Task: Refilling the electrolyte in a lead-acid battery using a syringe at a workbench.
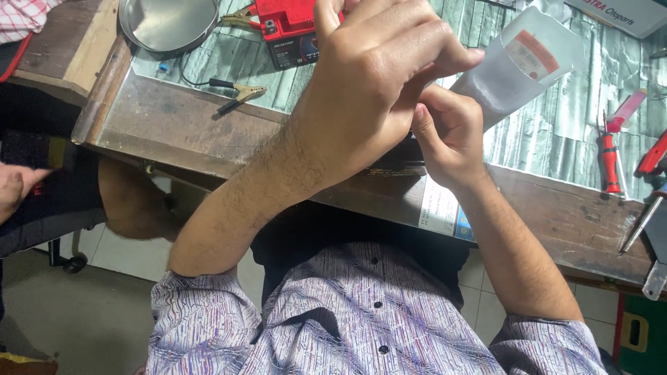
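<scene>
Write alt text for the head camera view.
Seen from above, a person's left hand and right hand meet over a workbench, gripping a translucent plastic bottle. A red battery, crocodile clips, a round metal dish and red screwdrivers lie around them.

clear plastic bag (514, 73) | translucent, red-white label | tilted, lower end pinched at fingers | above tabletop

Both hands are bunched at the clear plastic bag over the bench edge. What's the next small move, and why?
Probably lift the left hand a little off the right hand. It covers the right fingers and the mouth of the clear plastic bag, so the grip is hidden; the bag juts over the bench, near the red-handled screwdriver.
</scene>
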